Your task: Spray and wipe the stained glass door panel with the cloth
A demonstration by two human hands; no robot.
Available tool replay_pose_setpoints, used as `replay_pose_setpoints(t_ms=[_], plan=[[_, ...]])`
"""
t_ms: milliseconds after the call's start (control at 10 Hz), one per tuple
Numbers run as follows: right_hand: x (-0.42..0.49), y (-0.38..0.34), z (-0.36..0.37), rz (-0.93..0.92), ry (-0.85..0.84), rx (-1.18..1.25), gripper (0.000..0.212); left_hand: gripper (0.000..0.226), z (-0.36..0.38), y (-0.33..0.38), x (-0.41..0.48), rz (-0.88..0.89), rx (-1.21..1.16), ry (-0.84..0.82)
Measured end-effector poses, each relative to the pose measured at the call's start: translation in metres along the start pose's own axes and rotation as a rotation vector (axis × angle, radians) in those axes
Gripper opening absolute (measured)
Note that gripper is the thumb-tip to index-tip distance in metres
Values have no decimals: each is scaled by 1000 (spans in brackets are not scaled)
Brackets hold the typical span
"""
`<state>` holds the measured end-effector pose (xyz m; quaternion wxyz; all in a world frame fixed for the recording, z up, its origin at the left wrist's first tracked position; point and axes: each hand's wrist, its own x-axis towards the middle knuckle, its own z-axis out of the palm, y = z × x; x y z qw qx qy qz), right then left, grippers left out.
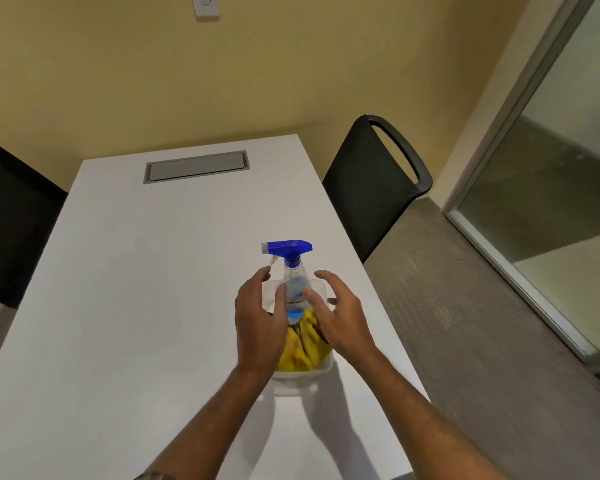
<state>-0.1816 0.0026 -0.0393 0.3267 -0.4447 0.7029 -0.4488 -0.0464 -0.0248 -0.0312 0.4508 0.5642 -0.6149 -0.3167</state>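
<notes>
A clear spray bottle [293, 271] with a blue trigger head stands upright in a white tub [303, 375] on the white table [136, 289]. A crumpled yellow cloth [303, 348] lies in the tub in front of the bottle. My left hand [258, 320] hovers over the tub's left side, fingers apart, close to the bottle. My right hand [336, 313] is at the bottle's right side, fingers spread, holding nothing. The glass door panel [561, 188] with its metal frame is at the right.
A black chair [371, 188] stands between the table's right edge and the glass. Another dark chair [11, 220] is at the left. A grey cable hatch [196, 167] sits in the table's far end. Grey carpet [465, 323] lies to the right.
</notes>
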Motion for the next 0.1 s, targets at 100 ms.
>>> replay_pose_setpoints(t_ms=[100], plan=[[-36,-23,-16,-109,106,-15,52,64,-18,29,-23,246,66,-19]])
